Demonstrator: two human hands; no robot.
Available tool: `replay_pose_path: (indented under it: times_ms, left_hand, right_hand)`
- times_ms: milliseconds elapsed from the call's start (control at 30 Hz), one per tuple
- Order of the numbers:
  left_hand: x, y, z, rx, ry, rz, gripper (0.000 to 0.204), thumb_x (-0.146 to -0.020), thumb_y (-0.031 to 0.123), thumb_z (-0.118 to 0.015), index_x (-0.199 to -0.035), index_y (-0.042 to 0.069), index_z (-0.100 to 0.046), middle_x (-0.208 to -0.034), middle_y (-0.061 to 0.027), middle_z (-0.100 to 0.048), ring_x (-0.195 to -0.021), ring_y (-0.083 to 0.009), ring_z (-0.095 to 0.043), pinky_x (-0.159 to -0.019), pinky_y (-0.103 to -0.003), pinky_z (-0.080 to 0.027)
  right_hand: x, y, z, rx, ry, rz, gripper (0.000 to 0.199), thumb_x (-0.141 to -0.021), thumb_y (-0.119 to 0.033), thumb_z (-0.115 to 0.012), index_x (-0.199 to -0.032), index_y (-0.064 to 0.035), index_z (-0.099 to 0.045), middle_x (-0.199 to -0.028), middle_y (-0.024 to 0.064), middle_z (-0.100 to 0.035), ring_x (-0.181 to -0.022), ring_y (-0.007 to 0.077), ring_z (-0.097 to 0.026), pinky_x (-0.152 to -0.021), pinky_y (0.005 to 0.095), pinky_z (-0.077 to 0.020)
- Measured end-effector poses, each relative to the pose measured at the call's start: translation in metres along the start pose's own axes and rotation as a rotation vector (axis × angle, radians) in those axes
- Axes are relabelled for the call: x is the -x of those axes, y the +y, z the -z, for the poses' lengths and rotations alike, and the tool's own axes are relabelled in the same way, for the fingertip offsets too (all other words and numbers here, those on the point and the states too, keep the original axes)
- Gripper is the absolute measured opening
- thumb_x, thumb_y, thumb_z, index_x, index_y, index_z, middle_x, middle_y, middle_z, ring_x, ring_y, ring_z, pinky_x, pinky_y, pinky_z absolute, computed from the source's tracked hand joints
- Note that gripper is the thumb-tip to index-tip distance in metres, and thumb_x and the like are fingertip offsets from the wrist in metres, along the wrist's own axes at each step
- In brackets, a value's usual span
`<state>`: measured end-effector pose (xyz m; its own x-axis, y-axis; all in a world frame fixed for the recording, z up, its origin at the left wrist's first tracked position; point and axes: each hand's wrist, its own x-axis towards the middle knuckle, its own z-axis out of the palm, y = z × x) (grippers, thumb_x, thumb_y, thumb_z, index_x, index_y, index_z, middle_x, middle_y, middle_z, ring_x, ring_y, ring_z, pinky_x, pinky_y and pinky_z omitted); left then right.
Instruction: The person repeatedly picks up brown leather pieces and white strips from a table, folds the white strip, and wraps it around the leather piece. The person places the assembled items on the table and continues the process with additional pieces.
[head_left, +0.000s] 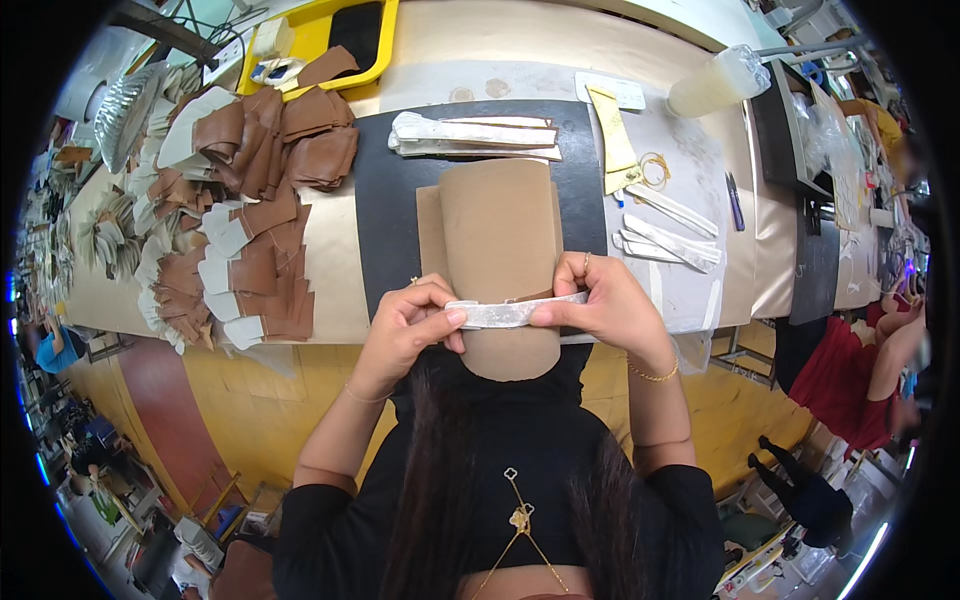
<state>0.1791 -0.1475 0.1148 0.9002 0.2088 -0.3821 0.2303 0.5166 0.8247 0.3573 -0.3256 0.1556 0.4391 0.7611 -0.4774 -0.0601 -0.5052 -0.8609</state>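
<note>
1. The workbench (340,290) runs across the view, covered in tan sheeting. A dark cutting mat (385,230) lies in the middle, right in front of the person, so the work sits on a firm, flat patch.

2. To the left, a heap of brown leather pieces (250,210) with white lining spreads over the bench, within the left arm's reach, seemingly stock kept to hand.

3. On the mat lies a tan, tongue-shaped leather panel (498,260), its rounded end hanging over the near edge toward the person. That overhang lets both hands get at the end from above and below.

4. A yellow tray (385,40) stands at the far edge, and a stack of pale strips (475,135) lies on the mat behind the panel.

5. More pale strips (665,240) and a tan wedge-shaped pattern piece (612,140) rest on the grey sheet at the right, set clear of the working spot.

6. The left hand (410,325) is pinched shut, thumb against fingers, on the left end of a narrow silvery-white strip (515,313).

7. The right hand (600,305) is closed on the strip's right end in the same way. Held taut between both hands, the strip lies straight across the panel near its rounded end, probably so it can be lined up squarely.
</note>
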Motion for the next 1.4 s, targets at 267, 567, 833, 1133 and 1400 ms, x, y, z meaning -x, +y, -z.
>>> replay_pose_path:
  times_ms: [267,567,833,1133,1400]
  left_hand:
    - [0.000,-0.013,0.026,0.131,-0.046,-0.028,0.017,-0.083,0.013,-0.063,-0.081,-0.003,-0.057,-0.096,-0.0115,-0.047,-0.072,-0.0223,-0.063,-0.070,-0.033,-0.060]
    - [-0.001,-0.020,0.027,0.202,-0.043,-0.008,0.010,-0.084,0.005,-0.062,-0.081,-0.004,-0.059,-0.100,-0.0105,-0.046,-0.084,-0.0185,-0.060,-0.072,-0.031,-0.061]
    - [-0.005,-0.026,0.025,0.111,-0.025,-0.031,0.010,-0.084,0.006,-0.062,-0.083,-0.004,-0.061,-0.103,-0.0099,-0.046,-0.078,-0.0181,-0.062,-0.070,-0.030,-0.060]
    - [-0.009,-0.029,0.025,0.112,-0.049,-0.036,0.011,-0.084,0.007,-0.063,-0.084,-0.004,-0.062,-0.103,-0.0100,-0.047,-0.075,-0.0182,-0.062,-0.066,-0.030,-0.059]
    - [-0.009,-0.028,0.024,0.093,-0.029,-0.045,0.011,-0.084,0.007,-0.063,-0.084,-0.004,-0.062,-0.103,-0.0107,-0.047,-0.074,-0.0198,-0.062,-0.064,-0.030,-0.058]
  right_hand:
    - [0.003,0.006,0.025,-0.296,-0.157,0.009,0.023,-0.075,-0.014,-0.081,-0.074,-0.0034,-0.059,-0.071,-0.0018,-0.059,-0.065,0.0051,-0.053,-0.060,0.0199,-0.0442]
    - [-0.002,0.011,0.025,-0.270,-0.122,-0.020,0.023,-0.080,-0.019,-0.076,-0.074,-0.0053,-0.058,-0.071,-0.0034,-0.057,-0.069,0.0042,-0.050,-0.064,0.0200,-0.0407]
    - [0.004,-0.003,0.034,-0.090,-0.167,-0.013,0.029,-0.084,-0.023,-0.072,-0.072,-0.0050,-0.053,-0.071,-0.0028,-0.056,-0.068,0.0039,-0.048,-0.062,0.0195,-0.0408]
    - [-0.009,0.026,0.022,-0.306,-0.113,-0.007,0.034,-0.080,-0.029,-0.077,-0.072,-0.0026,-0.057,-0.061,0.0040,-0.062,-0.056,0.0072,-0.060,-0.052,0.0211,-0.0473]
    - [-0.018,0.047,0.010,-0.406,-0.108,-0.039,0.034,-0.076,-0.029,-0.080,-0.073,-0.0042,-0.057,-0.060,0.0017,-0.060,-0.051,0.0068,-0.056,-0.048,0.0198,-0.0451]
